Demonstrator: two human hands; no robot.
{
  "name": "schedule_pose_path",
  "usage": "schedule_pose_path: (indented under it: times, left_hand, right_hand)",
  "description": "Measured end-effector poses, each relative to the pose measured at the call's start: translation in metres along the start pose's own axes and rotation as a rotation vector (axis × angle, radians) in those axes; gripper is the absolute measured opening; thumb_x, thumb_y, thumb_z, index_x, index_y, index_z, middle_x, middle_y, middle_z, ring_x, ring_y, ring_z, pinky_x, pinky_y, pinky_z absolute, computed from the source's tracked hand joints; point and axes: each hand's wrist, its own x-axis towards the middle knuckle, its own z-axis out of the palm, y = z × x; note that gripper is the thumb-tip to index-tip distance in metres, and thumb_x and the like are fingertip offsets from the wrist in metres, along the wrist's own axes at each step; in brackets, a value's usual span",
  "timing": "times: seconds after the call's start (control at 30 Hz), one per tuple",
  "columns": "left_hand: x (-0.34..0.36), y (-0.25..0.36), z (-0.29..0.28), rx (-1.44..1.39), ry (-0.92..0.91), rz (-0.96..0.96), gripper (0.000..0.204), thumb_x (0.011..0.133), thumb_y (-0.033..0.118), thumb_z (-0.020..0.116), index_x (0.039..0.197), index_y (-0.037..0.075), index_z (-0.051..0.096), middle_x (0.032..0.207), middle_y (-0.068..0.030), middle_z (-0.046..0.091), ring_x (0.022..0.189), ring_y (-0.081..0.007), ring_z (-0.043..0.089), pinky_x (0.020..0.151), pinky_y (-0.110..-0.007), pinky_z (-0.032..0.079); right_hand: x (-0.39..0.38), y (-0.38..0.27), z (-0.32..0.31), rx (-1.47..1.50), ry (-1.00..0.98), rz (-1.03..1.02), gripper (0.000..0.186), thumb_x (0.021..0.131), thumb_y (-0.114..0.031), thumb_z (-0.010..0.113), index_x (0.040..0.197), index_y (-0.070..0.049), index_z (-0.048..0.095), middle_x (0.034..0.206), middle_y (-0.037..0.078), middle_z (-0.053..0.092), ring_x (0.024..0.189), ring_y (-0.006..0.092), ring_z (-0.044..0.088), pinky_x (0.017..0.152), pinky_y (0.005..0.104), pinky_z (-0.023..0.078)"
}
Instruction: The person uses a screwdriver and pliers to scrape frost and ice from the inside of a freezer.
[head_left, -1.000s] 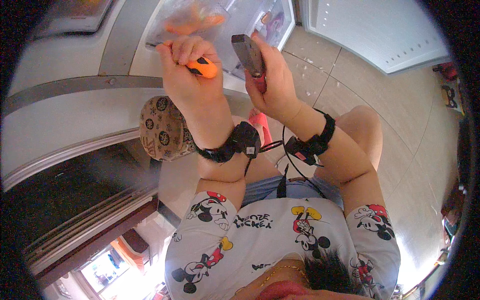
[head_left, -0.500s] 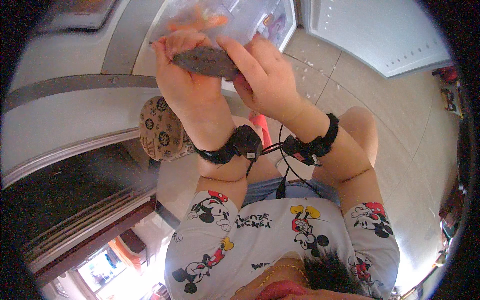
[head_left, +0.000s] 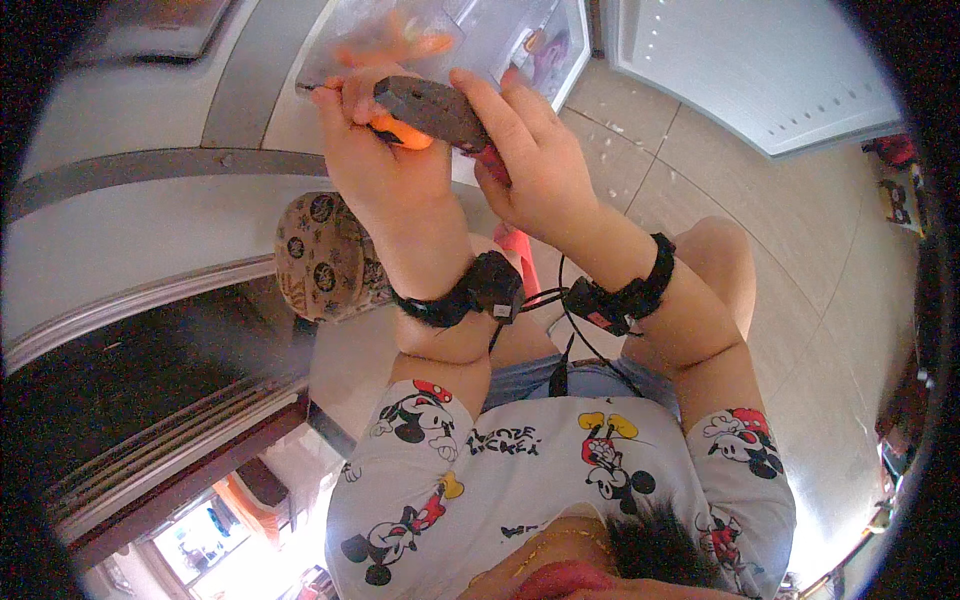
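Note:
My left hand [head_left: 390, 160] is closed on an orange-and-black handled tool [head_left: 402, 132], whose thin dark shaft points left toward the icy interior of an open freezer compartment [head_left: 480, 40]. Closed around pliers [head_left: 430, 110] with red grips and a dark metal head is my right hand [head_left: 530, 160]. The pliers' head lies over the orange handle and the fingers of my left hand; whether it touches them I cannot tell. Frosted orange items [head_left: 420, 45] sit behind my hands in the compartment.
A white door panel [head_left: 740, 60] stands open at upper right. Small pale bits lie on the tiled floor [head_left: 650, 190]. A patterned tan cushioned object [head_left: 315, 250] is beside my left forearm, near a pink slipper [head_left: 515, 245]. Assorted items [head_left: 900, 195] line the right edge.
My right hand has swung the pliers leftward from upright onto the orange handle. Half a second ago they covered more of it; now the handle shows again below the pliers' head.

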Motion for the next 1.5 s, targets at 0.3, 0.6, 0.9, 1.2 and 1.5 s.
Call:
schedule_pose_path:
  times: [0.3,0.6,0.9,1.2,1.5]
  left_hand:
    - [0.013,0.007,-0.022,-0.001,-0.042,-0.038,0.018,0.097,0.024,0.044,0.086,0.01,0.044,0.065,0.0032,0.037,0.058,-0.0066,0.041,0.061,-0.018,0.04]
    - [0.02,0.005,-0.01,-0.019,-0.041,-0.072,0.017,0.096,0.022,0.043,0.091,0.006,0.046,0.068,0.0027,0.039,0.059,-0.0066,0.041,0.06,-0.019,0.039]
    - [-0.006,0.004,0.008,-0.638,-0.104,-0.351,0.019,0.097,0.024,0.043,0.091,0.007,0.049,0.07,0.0026,0.038,0.059,-0.0071,0.037,0.057,-0.019,0.037]
    - [0.016,-0.01,-0.002,-0.244,-0.145,-0.205,0.018,0.095,0.019,0.047,0.082,0.006,0.045,0.063,0.0015,0.037,0.056,-0.0086,0.04,0.051,-0.02,0.039]
    - [0.024,0.003,-0.013,-0.448,-0.149,-0.254,0.022,0.096,0.02,0.041,0.082,0.003,0.045,0.062,0.0,0.038,0.054,-0.0101,0.042,0.051,-0.023,0.04]
  right_hand:
    - [0.004,-0.007,-0.01,0.036,-0.013,0.086,0.072,0.063,-0.001,0.063,0.132,-0.011,0.042,0.093,0.018,0.051,0.083,0.0366,0.053,0.071,0.0407,0.047]
    - [0.006,-0.007,-0.004,-0.021,-0.007,0.001,0.06,0.07,-0.008,0.06,0.129,-0.009,0.046,0.077,0.009,0.048,0.073,0.0295,0.051,0.061,0.0396,0.045]
    - [0.003,0.001,-0.008,-0.01,-0.006,0.192,0.063,0.073,0.002,0.057,0.133,-0.003,0.036,0.115,0.023,0.051,0.1,0.0408,0.054,0.083,0.04,0.047]
    - [0.0,0.006,0.001,-0.011,0.079,0.144,0.053,0.079,-0.003,0.057,0.129,-0.001,0.04,0.109,0.02,0.055,0.092,0.0344,0.058,0.081,0.037,0.048]
    - [0.006,0.011,-0.01,0.105,0.071,0.187,0.062,0.073,0.004,0.049,0.133,0.002,0.032,0.097,0.025,0.052,0.085,0.0426,0.052,0.077,0.0436,0.045]
